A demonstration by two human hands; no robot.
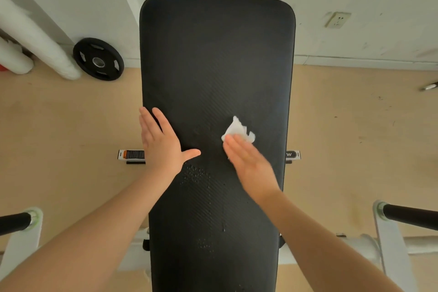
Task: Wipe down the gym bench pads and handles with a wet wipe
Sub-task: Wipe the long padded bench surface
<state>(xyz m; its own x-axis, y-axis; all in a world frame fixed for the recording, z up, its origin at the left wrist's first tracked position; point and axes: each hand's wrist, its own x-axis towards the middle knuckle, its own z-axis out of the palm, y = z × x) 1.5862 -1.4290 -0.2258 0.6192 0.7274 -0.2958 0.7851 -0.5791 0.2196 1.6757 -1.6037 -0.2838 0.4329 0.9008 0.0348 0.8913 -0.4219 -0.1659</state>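
A long black bench pad point(213, 54) runs up the middle of the view toward the wall. My left hand point(161, 142) lies flat on the pad's left edge with its fingers straight and thumb spread. My right hand point(248, 161), blurred, presses a crumpled white wet wipe point(238, 129) onto the pad with straight fingers; the wipe sticks out beyond the fingertips. Small wet drops show on the pad below my hands. A black handle point(14, 221) sticks out at the lower left and another black handle point(410, 216) at the lower right, both on the white frame point(391, 242).
A black weight plate point(98, 59) leans against the wall at the left, next to white wrapped pipes point(35, 38). A wall socket point(337, 19) sits at the right. Tan floor lies on both sides of the bench.
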